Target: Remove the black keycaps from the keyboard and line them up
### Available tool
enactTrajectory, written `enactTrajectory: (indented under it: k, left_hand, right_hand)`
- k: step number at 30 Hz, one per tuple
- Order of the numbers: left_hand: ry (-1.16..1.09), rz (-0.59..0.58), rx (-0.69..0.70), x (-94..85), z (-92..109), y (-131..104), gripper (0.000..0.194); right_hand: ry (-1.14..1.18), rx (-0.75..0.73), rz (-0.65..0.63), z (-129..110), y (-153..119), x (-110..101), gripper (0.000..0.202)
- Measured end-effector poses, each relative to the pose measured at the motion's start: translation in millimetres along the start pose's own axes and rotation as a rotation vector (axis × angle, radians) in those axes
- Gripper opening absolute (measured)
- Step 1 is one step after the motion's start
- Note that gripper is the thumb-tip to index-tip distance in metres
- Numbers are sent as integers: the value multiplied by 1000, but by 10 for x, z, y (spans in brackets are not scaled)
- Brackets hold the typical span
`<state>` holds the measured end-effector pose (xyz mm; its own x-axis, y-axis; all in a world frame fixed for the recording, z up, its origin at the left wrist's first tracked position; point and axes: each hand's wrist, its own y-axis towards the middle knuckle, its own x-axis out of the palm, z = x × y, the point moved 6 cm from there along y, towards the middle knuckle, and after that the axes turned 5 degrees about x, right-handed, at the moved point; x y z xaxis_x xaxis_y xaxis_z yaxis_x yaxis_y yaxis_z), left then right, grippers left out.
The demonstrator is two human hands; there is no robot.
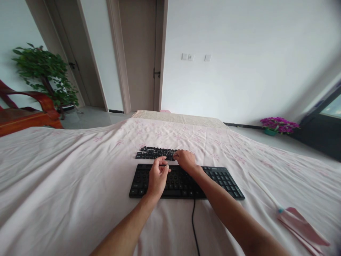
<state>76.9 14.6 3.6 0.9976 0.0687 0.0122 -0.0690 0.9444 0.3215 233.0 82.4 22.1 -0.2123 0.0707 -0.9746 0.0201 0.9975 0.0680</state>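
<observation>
A black keyboard [223, 181] lies on the pale pink cloth, its cable running toward me. Behind its left half sit several loose black keycaps [151, 153] in rows. My left hand [159, 176] hovers over the left part of the keyboard, thumb and fingers curved and apart, with nothing visible between them. My right hand [185, 160] reaches past the back edge of the keyboard to the right end of the keycap rows. Its fingertips are bent down at the keycaps; whatever they may hold is too small to make out.
To the right, a white stick [263, 188] and a pink folded cloth [302, 227] lie on the pink-patterned cloth [80, 199]. A wooden chair [34, 106] and a green plant [45, 71] stand at the left. Purple flowers [279, 125] are on the floor at the right.
</observation>
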Motion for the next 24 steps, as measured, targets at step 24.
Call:
enactTrajectory:
  k: [24]
  left_hand:
    - [298,-299,173,209,98,-94,21]
  right_hand:
    - [760,-264,-109,186,-791,-538,46]
